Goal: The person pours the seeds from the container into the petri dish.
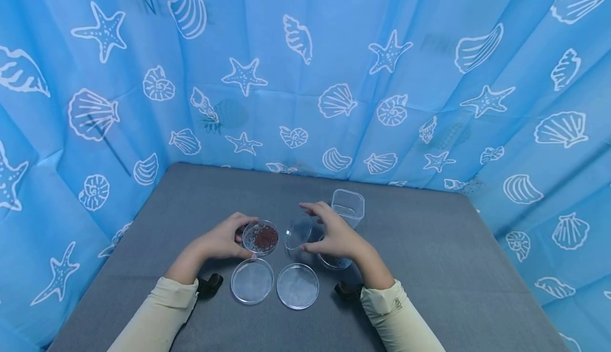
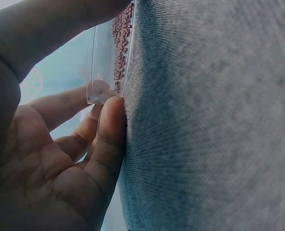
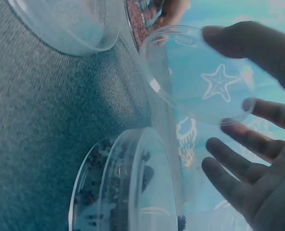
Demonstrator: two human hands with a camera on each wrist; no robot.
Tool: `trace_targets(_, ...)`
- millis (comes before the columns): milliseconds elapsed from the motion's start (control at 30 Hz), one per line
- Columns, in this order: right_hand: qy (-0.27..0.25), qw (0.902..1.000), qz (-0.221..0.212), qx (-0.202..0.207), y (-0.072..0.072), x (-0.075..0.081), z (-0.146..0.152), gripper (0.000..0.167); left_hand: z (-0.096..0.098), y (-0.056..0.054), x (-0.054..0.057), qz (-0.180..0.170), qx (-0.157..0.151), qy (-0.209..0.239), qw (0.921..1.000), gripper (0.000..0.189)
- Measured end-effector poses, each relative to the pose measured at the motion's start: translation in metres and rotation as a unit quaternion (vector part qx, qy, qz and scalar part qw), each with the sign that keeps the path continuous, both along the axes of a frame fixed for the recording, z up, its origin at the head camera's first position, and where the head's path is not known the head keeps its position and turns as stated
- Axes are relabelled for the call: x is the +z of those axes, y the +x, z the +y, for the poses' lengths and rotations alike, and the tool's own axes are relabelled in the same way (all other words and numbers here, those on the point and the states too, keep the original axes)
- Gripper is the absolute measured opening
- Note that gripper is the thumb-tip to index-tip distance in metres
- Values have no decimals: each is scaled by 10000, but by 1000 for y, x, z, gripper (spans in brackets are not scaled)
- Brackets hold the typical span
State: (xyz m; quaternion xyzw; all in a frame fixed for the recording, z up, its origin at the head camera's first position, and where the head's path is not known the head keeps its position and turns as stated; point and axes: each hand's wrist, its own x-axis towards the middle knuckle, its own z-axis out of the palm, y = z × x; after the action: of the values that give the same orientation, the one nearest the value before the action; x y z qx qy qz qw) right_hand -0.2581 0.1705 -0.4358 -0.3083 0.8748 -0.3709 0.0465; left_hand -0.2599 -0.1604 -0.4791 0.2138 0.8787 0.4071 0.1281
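Note:
My left hand grips a clear round petri dish by its sides, thumb at the near side and fingers at the far side. Small reddish-brown grains cover part of its bottom. In the left wrist view the dish sits at the cloth's surface. To the right of it, my right hand holds a clear petri dish lid by its rim, tilted and raised above the table. Partly hidden under that hand is another round dish with dark grains in it.
Two clear round dishes or lids, a left one and a right one, lie side by side nearer me. Behind my right hand stands a clear squarish plastic container. Grey cloth covers the table; a blue curtain hangs behind.

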Motion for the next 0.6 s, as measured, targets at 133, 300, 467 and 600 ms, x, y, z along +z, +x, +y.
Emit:
trace_targets(133, -487, 9986, -150, -153, 0, -2, -1, 94, 0, 1, 1, -14, 0, 2, 10000, 95)
trace_targets(300, -675, 9970, -259, -282, 0, -3, -1, 95, 0, 2, 2, -34, -3, 27, 10000, 95)
trace_targets(467, -644, 9976, -119, -227, 1, -3, 0, 96, 0, 1, 2, -46, 6, 25, 10000, 95)
trace_targets(600, -637, 9978, 74, -144, 0, -2, 0, 95, 0, 1, 2, -50, 4, 18, 10000, 94)
